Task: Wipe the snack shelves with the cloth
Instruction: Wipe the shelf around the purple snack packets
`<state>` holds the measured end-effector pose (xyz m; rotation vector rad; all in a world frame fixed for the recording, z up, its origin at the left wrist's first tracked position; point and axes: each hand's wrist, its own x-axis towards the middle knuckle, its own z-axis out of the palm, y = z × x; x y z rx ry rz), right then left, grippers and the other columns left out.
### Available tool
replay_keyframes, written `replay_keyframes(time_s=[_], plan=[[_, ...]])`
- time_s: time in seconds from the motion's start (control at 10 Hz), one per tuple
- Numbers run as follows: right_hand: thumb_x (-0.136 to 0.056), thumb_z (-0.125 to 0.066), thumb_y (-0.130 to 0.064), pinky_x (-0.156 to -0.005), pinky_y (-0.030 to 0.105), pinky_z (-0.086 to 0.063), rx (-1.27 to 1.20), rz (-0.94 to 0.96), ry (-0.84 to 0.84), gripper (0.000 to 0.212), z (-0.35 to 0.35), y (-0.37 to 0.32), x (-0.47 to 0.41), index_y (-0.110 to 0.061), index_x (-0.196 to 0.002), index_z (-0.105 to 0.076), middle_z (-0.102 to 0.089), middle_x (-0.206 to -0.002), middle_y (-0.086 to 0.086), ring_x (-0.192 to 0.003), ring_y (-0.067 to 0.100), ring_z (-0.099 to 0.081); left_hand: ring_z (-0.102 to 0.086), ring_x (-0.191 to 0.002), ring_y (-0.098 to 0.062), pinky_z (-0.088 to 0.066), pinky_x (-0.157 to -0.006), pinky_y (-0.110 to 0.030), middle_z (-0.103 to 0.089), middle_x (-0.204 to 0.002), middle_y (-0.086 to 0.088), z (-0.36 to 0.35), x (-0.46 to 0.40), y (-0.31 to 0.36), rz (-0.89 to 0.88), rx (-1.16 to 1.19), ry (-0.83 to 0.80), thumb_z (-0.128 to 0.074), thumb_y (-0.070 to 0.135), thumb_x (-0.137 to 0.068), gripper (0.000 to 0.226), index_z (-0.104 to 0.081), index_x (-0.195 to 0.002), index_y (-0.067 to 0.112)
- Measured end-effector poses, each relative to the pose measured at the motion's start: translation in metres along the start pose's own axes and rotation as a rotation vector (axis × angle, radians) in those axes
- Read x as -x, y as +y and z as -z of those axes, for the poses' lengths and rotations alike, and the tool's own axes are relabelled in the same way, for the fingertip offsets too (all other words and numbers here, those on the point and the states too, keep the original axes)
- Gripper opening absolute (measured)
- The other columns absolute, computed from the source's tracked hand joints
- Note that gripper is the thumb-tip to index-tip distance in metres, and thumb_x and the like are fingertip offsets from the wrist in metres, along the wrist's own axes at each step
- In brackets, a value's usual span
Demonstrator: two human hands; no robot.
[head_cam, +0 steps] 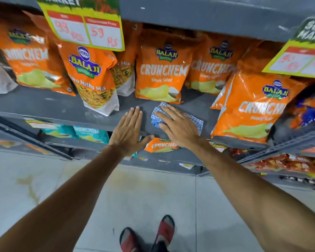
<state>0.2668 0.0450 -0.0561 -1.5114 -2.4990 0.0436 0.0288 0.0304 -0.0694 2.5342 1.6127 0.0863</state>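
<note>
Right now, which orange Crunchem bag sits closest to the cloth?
The Simply Salted bag standing in the middle: its bottom edge nearly touches the blue checked cloth under the right hand. The others stand farther off.

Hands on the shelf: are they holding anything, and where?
The right hand presses flat on the middle of the blue checked cloth, not gripping it. The left hand lies flat on the grey shelf, holding nothing.

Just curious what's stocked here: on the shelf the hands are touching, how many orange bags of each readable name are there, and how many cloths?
Crunchem bags: 4
Mitha Mix bags: 2
Cloth: 1
Total: 7
</note>
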Motion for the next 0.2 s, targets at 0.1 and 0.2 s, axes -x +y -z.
replay_keyframes(time_s=[0.1,0.2], plan=[[-0.106,-0.035,-0.050,-0.121,0.044,-0.027,0.047,-0.015,-0.032,0.051,0.003,-0.003,0.000,-0.030,-0.153,-0.039,-0.037,-0.161,0.003,-0.152,0.025,-0.029,-0.014,-0.161,-0.035,-0.011,-0.132,-0.047,-0.015,-0.172,-0.022,0.004,0.000,0.001,0.017,-0.026,-0.034,-0.007,0.086,-0.091,0.115,-0.016,-0.163,-0.004],[-0.105,-0.031,-0.054,-0.124,0.047,-0.023,0.000,-0.027,-0.113,0.055,0.013,-0.006,-0.004,-0.031,-0.155,-0.033,-0.031,-0.165,0.005,-0.154,0.027,-0.022,-0.007,-0.162,-0.033,-0.005,-0.132,-0.044,-0.006,-0.174,-0.021,0.014,0.001,0.006,0.041,0.008,-0.059,0.006,0.090,-0.084,0.123,-0.009,-0.164,-0.002]])
